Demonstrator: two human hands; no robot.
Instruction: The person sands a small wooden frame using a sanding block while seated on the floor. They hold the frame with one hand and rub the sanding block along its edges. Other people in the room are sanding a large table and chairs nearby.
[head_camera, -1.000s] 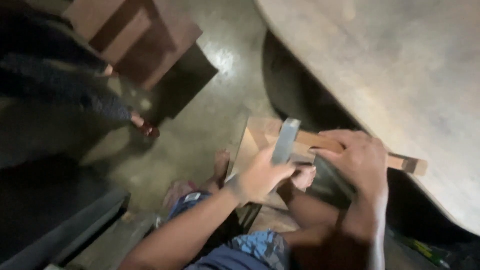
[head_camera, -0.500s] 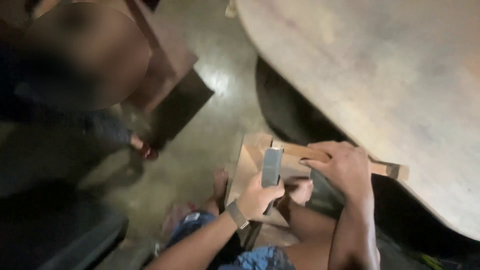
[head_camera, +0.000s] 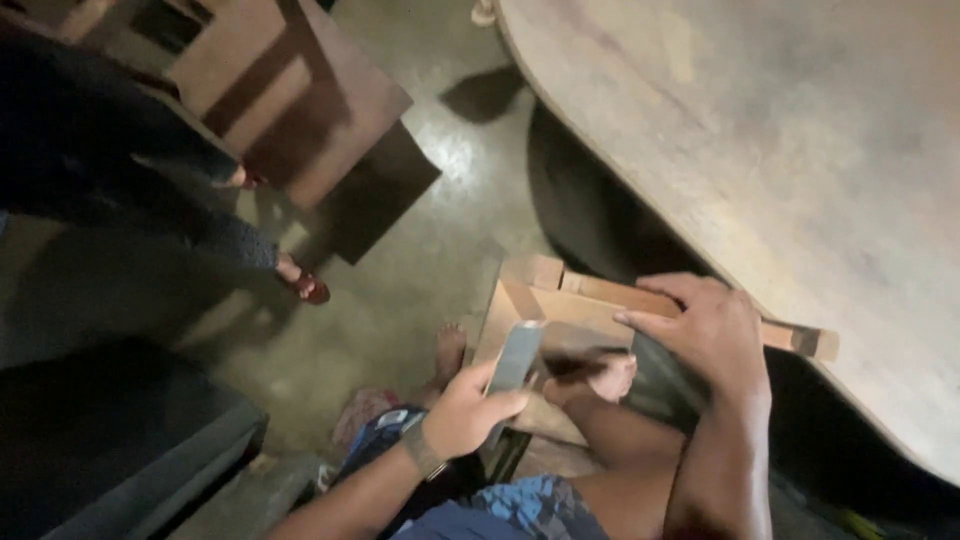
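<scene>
Since the earlier frame the flat grey tool (head_camera: 515, 362) has dropped lower, off the wooden bar (head_camera: 640, 297). At far left another person's sandalled foot (head_camera: 305, 285) stands on the floor (head_camera: 420, 250). The left hand (head_camera: 465, 410) has its grip closed around the tool. The right hand (head_camera: 705, 330) presses fingers down on the bar beside the big counter (head_camera: 800, 150).
</scene>
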